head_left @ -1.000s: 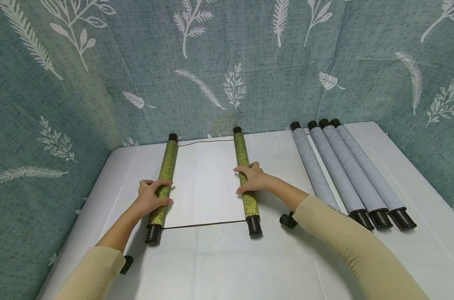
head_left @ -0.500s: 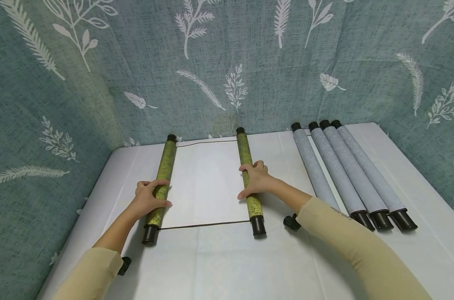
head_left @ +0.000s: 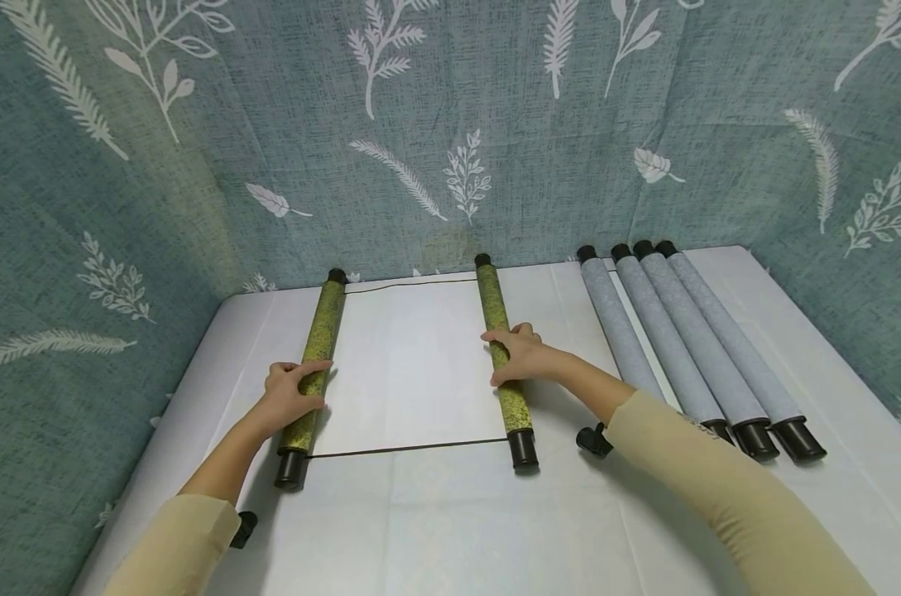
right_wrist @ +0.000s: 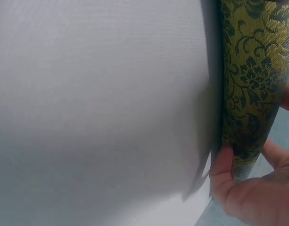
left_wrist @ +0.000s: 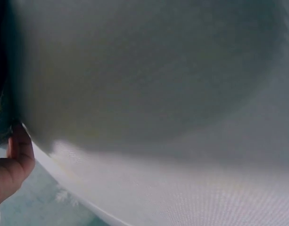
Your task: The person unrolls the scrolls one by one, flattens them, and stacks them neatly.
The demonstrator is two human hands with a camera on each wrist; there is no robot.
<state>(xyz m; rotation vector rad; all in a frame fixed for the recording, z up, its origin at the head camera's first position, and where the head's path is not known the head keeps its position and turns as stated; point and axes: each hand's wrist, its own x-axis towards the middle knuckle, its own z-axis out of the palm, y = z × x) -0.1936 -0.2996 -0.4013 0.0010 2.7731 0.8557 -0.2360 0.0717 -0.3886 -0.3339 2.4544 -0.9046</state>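
A hanging scroll lies part-unrolled on the table, its white sheet (head_left: 413, 364) showing between two rolls covered in yellow-green brocade with dark end knobs. My left hand (head_left: 289, 393) grips the left roll (head_left: 323, 327), thumb on the inner side. The right roll (head_left: 492, 298) is held by my right hand (head_left: 520, 356), thumb and fingers around it. In the right wrist view the dark flower pattern on the right roll (right_wrist: 252, 70) is plain, with my right hand (right_wrist: 257, 193) at its lower end. Only part of my left hand (left_wrist: 14, 165) shows in the left wrist view.
Several pale grey scroll rolls with black ends, such as the rightmost roll (head_left: 733, 331), lie side by side on the right of the white-covered table (head_left: 450, 530). A leaf-patterned teal cloth (head_left: 294, 108) stands behind the table and at both sides.
My hands have moved apart, left hand to the left and right hand to the right, each with its roll. More white sheet shows between the rolls. The grey rolls stay put.
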